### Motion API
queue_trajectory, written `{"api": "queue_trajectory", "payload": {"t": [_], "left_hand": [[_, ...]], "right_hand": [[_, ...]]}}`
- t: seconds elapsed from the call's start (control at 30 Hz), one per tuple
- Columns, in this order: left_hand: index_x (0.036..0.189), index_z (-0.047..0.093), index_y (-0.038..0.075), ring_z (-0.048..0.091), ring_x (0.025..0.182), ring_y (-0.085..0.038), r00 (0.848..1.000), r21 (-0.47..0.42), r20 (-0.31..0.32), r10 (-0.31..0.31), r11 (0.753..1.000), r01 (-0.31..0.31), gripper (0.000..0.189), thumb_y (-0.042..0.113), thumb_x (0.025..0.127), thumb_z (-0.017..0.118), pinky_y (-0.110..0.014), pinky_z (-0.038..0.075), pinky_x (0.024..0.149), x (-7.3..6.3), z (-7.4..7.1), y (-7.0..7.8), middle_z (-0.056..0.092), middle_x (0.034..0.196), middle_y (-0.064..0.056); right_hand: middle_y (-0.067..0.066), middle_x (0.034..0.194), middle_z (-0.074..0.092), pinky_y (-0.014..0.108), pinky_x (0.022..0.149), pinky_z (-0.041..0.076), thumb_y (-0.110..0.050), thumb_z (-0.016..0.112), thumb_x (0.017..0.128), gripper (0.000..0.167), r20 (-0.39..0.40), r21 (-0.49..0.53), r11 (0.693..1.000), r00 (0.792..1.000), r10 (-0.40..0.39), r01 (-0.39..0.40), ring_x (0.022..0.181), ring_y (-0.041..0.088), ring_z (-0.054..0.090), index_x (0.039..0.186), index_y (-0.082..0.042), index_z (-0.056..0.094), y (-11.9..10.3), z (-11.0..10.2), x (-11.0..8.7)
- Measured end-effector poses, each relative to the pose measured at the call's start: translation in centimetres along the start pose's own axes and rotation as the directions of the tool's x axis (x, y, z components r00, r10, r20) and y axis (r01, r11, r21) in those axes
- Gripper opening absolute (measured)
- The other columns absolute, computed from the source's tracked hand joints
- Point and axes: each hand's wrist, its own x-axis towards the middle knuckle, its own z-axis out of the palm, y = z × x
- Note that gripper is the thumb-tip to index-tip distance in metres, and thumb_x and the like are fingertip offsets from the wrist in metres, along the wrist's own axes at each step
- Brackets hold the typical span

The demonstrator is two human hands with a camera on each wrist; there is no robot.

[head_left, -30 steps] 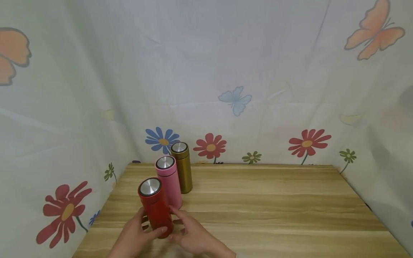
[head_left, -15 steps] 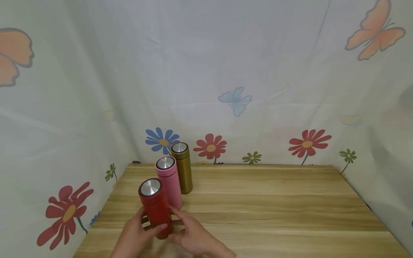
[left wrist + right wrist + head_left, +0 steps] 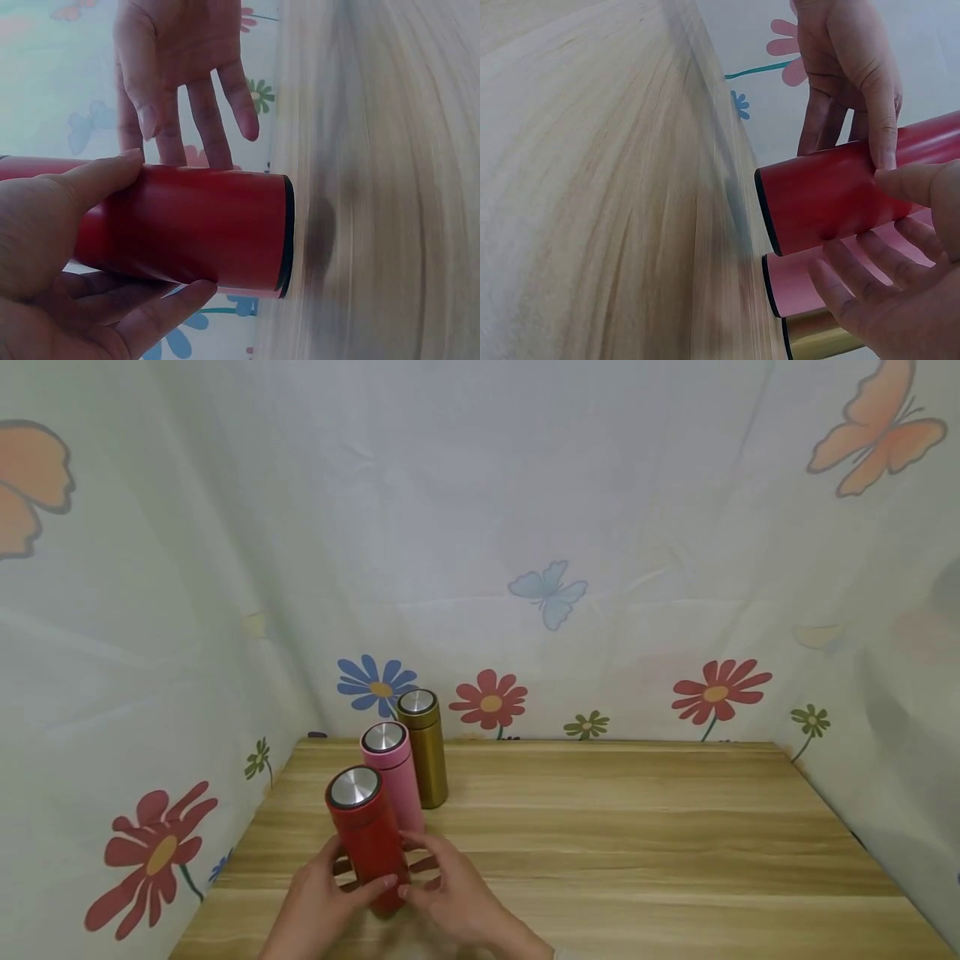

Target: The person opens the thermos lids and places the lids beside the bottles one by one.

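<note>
Long axis close to upright over the tabletop's (image 3: 637,843) near left, the red bottle (image 3: 371,843) sits nearer than the pink bottle (image 3: 399,785), between the left hand (image 3: 318,893), fingers clamped round it, and the right hand (image 3: 459,895), fingers spread apart at its right side.

Your left hand (image 3: 313,893) holds a cupped grip, thumb (image 3: 101,178) extended; your right hand (image 3: 459,895) faces it, fingers (image 3: 208,120) spread.

Downward head view, wrist views near bottle (image 3: 371,839)
</note>
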Motion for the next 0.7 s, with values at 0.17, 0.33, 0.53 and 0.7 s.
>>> {"api": "queue_trajectory", "payload": {"t": [0.17, 0.33, 0.53, 0.7], "left_hand": [[0.15, 0.046, 0.013, 0.064, 0.121, -0.036, 1.0, 0.002, 0.002, 0.0, 1.0, 0.0, 0.1, 0.057, 0.072, 0.088, -0.047, 0.06, 0.093, -0.2, 0.4, 0.5, 0.064, 0.138, -0.015], [0.149, 0.046, 0.012, 0.064, 0.121, -0.035, 1.0, -0.01, 0.004, 0.003, 1.0, -0.002, 0.099, 0.056, 0.072, 0.089, -0.046, 0.06, 0.093, -0.4, 0.9, 0.9, 0.064, 0.137, -0.014], [0.147, 0.05, 0.015, 0.065, 0.12, -0.029, 1.0, -0.035, 0.007, 0.02, 0.999, -0.019, 0.094, 0.052, 0.07, 0.091, -0.043, 0.061, 0.093, -0.3, 1.5, 1.5, 0.066, 0.134, -0.009], [0.147, 0.05, 0.015, 0.064, 0.121, -0.029, 1.0, -0.023, 0.018, 0.024, 0.999, -0.024, 0.097, 0.055, 0.068, 0.091, -0.043, 0.061, 0.093, -0.2, 2.2, 2.1, 0.066, 0.136, -0.008]], "right_hand": [[0.005, 0.137, 0.062, 0.038, 0.091, 0.06, -0.014, 0.076, 0.093, 0.057, -0.027, -0.005, 1.0, 1.0, 0.012, -0.012, 0.115, 0.024, 0.066, 0.145, -0.023, 0.053, 0.1, -0.3, 0.0], [0.001, 0.133, 0.063, 0.039, 0.093, 0.059, -0.02, 0.081, 0.091, 0.058, -0.042, 0.002, 0.998, 0.997, 0.057, -0.057, 0.115, 0.023, 0.066, 0.142, -0.026, 0.055, 0.1, -0.7, 0.0], [-0.001, 0.128, 0.063, 0.038, 0.092, 0.058, -0.025, 0.085, 0.087, 0.062, -0.074, 0.007, 0.995, 0.993, 0.097, -0.096, 0.111, 0.014, 0.066, 0.141, -0.03, 0.056, 0.3, -1.3, -0.1], [0.0, 0.128, 0.063, 0.039, 0.09, 0.059, -0.024, 0.086, 0.085, 0.064, -0.094, 0.007, 0.996, 0.992, 0.086, -0.086, 0.108, 0.013, 0.065, 0.142, -0.03, 0.056, 0.5, -1.9, -0.4]]}}
